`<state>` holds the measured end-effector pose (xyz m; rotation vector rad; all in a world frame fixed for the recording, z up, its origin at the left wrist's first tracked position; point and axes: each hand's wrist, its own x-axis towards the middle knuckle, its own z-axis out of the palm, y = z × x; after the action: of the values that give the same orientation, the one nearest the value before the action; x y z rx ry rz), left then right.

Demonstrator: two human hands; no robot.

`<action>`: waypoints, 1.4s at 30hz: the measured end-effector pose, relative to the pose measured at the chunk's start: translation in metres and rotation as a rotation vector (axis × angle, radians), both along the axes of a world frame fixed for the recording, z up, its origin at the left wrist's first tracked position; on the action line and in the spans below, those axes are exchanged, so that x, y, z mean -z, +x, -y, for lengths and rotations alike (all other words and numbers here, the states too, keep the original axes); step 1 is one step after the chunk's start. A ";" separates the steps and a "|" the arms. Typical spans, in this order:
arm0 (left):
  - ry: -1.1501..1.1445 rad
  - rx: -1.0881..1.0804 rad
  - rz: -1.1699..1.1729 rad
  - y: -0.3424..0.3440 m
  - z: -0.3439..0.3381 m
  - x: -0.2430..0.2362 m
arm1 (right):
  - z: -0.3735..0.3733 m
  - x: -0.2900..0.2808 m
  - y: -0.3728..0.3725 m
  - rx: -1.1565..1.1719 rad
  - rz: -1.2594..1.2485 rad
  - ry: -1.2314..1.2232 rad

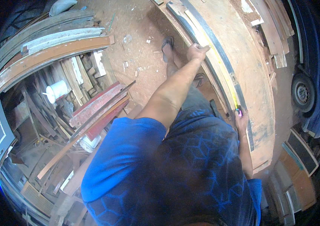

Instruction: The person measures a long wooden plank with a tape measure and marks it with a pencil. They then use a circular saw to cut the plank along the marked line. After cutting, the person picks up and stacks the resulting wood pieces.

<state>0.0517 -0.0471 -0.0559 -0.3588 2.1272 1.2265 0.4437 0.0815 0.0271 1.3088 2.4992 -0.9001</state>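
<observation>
A yellow tape measure blade (226,77) is stretched along a long pale wooden board (217,71) on the workbench. My right hand (242,119) is closed around the tape measure's case (238,112) at the near end of the blade. Farther along, my left hand (197,52) is closed at the board's left edge, with the thumb reaching across to the blade. What its curled fingers grip underneath is partly hidden. A dark strip (207,28) runs beside the board on its right.
The wooden workbench top (256,94) extends to my right. Stacked planks (276,34) lie beyond it, near a blue vehicle (318,67). On my left are timber piles (65,49), a white bucket (57,91) and red-painted boards (99,105). Scraps dot the dirt floor (137,41).
</observation>
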 end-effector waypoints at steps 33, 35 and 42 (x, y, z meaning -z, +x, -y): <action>0.109 -0.002 0.052 -0.005 -0.006 0.040 | 0.012 -0.017 -0.004 0.055 -0.024 0.052; 0.096 0.023 0.084 -0.006 -0.007 0.040 | 0.011 -0.019 -0.003 0.039 -0.024 0.043; 0.134 0.016 0.121 -0.010 -0.006 0.041 | 0.013 -0.011 0.003 0.025 -0.025 0.061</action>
<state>0.0420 -0.0412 -0.0966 -0.3473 1.9309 1.2976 0.4463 0.0681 0.0384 1.3588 2.5540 -0.8567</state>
